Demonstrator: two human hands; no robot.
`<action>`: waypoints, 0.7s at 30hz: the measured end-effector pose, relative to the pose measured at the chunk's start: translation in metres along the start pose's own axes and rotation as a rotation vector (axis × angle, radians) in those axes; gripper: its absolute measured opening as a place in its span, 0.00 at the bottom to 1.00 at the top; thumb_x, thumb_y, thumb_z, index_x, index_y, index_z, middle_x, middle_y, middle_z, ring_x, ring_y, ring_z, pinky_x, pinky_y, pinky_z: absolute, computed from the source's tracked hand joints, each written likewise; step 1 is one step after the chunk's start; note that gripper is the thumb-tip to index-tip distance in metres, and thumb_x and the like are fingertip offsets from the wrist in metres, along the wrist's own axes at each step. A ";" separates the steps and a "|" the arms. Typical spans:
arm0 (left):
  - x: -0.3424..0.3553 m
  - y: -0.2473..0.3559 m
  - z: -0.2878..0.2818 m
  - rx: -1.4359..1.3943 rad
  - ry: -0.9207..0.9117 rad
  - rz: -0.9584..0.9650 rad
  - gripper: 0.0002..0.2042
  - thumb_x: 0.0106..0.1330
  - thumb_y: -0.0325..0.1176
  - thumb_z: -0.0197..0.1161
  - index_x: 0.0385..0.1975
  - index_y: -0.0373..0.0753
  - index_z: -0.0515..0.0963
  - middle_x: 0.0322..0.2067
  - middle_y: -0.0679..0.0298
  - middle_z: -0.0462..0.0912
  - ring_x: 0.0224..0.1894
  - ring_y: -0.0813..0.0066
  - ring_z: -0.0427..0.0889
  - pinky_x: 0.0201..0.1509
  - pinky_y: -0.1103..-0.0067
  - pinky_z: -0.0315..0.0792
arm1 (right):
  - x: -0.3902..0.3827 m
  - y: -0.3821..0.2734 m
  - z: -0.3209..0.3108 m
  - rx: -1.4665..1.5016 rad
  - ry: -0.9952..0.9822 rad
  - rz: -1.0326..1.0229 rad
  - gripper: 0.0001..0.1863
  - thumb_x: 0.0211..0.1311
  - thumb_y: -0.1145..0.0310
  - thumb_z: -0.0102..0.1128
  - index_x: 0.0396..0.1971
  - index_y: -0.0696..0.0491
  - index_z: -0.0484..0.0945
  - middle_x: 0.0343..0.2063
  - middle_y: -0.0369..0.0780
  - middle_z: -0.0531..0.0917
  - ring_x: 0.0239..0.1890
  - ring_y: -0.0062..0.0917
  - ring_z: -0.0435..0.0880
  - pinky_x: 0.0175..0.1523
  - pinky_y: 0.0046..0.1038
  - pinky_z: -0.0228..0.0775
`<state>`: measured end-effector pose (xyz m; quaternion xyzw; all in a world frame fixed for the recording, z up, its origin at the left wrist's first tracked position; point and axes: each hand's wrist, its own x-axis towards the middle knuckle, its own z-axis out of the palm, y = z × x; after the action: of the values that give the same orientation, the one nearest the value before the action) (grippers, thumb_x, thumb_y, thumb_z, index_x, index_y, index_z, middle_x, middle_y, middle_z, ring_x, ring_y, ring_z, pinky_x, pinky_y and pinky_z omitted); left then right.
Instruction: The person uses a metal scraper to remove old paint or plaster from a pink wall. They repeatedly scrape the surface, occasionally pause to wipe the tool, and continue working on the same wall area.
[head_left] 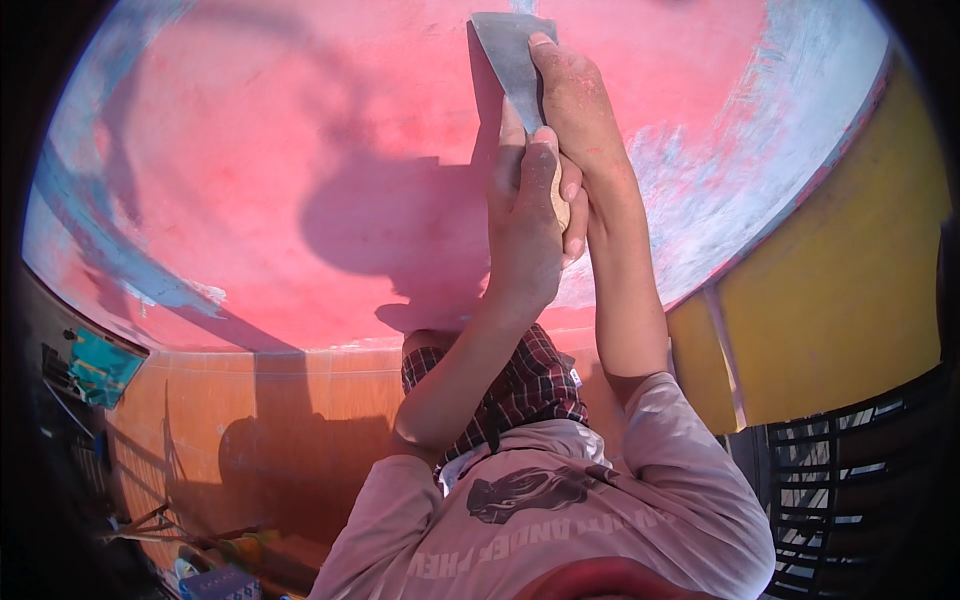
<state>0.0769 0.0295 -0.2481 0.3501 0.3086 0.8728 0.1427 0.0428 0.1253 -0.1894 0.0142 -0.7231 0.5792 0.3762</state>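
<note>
A wide-bladed scraper (508, 62) with a grey metal blade and a pale wooden handle points away from me over a pink and light-blue painted surface (250, 180). My left hand (530, 215) is closed around the handle, its thumb and a finger reaching the base of the blade. Higher up, my right hand (580, 105) grips the blade's right side, one digit lying on the metal. Both hands are close together. Whether the blade's far edge touches the surface I cannot tell. The underside of the tool is hidden.
An orange panel (350, 390) drops below the painted surface's near edge. At right are a yellow panel (820, 270) and a dark metal grille (835, 490). A teal object (103, 368) is at far left, with a blue box (220, 585) at lower left. Shadows cross the pink paint.
</note>
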 end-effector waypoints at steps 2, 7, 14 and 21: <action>0.003 0.003 0.001 0.044 0.024 -0.041 0.20 0.81 0.41 0.39 0.66 0.39 0.58 0.26 0.66 0.67 0.10 0.84 0.59 0.09 0.87 0.55 | 0.004 -0.002 0.001 -0.011 0.034 -0.035 0.23 0.76 0.57 0.42 0.30 0.62 0.74 0.24 0.42 0.77 0.29 0.27 0.74 0.40 0.35 0.68; 0.016 0.012 0.010 0.065 -0.042 0.027 0.23 0.81 0.42 0.42 0.70 0.39 0.56 0.27 0.66 0.66 0.11 0.85 0.61 0.09 0.88 0.54 | 0.012 -0.017 0.001 -0.035 0.074 -0.025 0.24 0.76 0.56 0.43 0.30 0.63 0.74 0.24 0.43 0.77 0.28 0.29 0.74 0.41 0.35 0.69; 0.011 0.017 0.016 0.056 0.009 -0.009 0.19 0.80 0.43 0.45 0.61 0.38 0.62 0.27 0.69 0.65 0.11 0.86 0.61 0.08 0.88 0.53 | 0.011 -0.025 -0.001 -0.174 0.006 -0.019 0.24 0.76 0.57 0.42 0.33 0.65 0.75 0.25 0.47 0.79 0.31 0.34 0.76 0.44 0.38 0.70; 0.014 0.021 0.015 0.053 0.028 -0.042 0.17 0.79 0.40 0.44 0.60 0.38 0.62 0.25 0.68 0.67 0.10 0.85 0.62 0.08 0.86 0.53 | 0.013 -0.023 -0.001 -0.027 0.040 -0.037 0.25 0.77 0.56 0.40 0.34 0.65 0.76 0.27 0.48 0.80 0.34 0.36 0.78 0.46 0.39 0.70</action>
<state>0.0767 0.0265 -0.2189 0.3349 0.3410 0.8659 0.1475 0.0441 0.1241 -0.1628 0.0110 -0.7226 0.5626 0.4015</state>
